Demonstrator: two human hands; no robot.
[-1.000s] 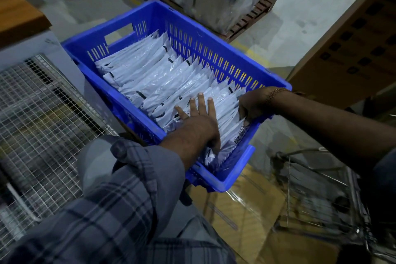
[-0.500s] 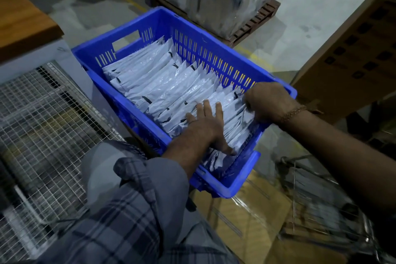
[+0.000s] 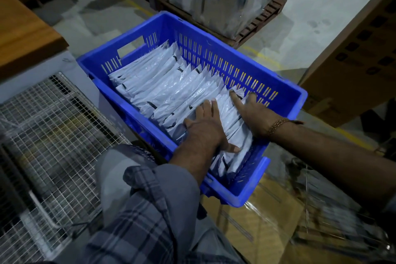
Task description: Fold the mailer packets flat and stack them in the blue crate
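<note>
A row of white mailer packets [image 3: 171, 85], stood on edge and leaning against one another, is held in the blue crate [image 3: 214, 55], which is filled from its far end to the near end. The left hand [image 3: 205, 128] is laid flat on the nearest packets, fingers [image 3: 206, 109] spread and nothing pinched. The right hand [image 3: 255, 111], a bracelet [image 3: 277, 124] at its wrist, is pressed open-palmed on the packets just beside it, fingers splayed towards the crate's right wall.
</note>
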